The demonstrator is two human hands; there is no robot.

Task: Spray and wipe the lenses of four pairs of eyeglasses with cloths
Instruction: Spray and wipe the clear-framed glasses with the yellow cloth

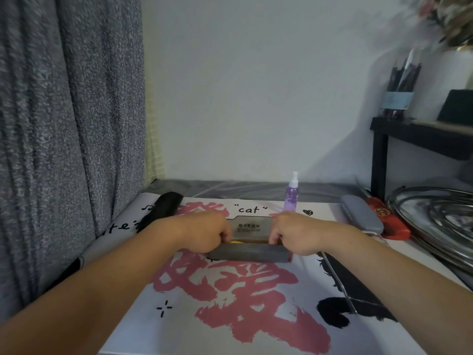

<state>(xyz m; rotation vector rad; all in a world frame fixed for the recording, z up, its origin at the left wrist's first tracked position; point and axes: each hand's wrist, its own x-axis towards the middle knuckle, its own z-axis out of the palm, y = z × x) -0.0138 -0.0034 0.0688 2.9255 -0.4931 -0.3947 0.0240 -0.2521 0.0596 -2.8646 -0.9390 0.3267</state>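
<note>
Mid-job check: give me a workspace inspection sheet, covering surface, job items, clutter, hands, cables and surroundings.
Surface: white desk mat with pink and black print and the word "cat".
Job's things: grey glasses case at centre, lid raised, something yellow inside; purple spray bottle upright behind it; second grey case, closed, to the right; black pouch at far left. No eyeglasses or cloths plainly seen.
Clutter: red item beside the closed case; metal lids at right.
Hands: left hand and right hand each grip an end of the open case.
Cables: thin clear cord across the mat, right side.
Surroundings: grey curtain left, white wall, black shelf with a jar of pens.
</note>
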